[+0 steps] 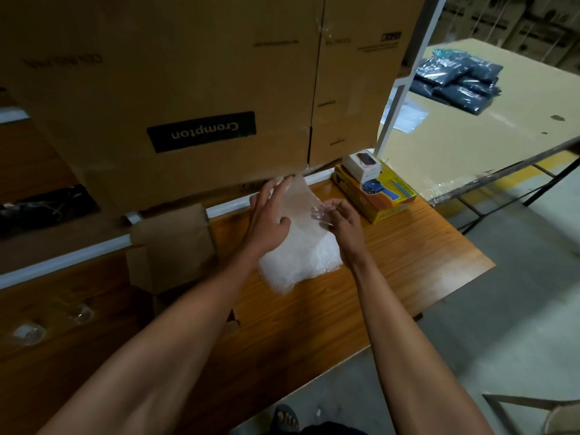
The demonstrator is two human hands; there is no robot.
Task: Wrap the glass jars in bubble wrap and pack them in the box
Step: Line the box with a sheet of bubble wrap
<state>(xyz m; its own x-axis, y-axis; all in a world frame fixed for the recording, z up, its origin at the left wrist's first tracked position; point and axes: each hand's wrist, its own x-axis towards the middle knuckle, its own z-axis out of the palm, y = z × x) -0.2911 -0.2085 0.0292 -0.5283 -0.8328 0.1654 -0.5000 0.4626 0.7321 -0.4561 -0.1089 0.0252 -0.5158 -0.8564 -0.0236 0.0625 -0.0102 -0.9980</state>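
bubble wrap (301, 246) on wooden table (314, 324), both hands on it

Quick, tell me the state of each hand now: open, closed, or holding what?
Left hand: open, fingers straight, pressing on the bubble wrap.
Right hand: closed, pinching the bubble wrap edge around a glass jar.

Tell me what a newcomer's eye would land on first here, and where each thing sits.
The white bubble wrap stands out at the middle of the wooden table, with the left hand spread flat on it and the right hand pinching a glass jar at its edge. Behind looms a big Crompton carton, and a yellow box sits to the right.
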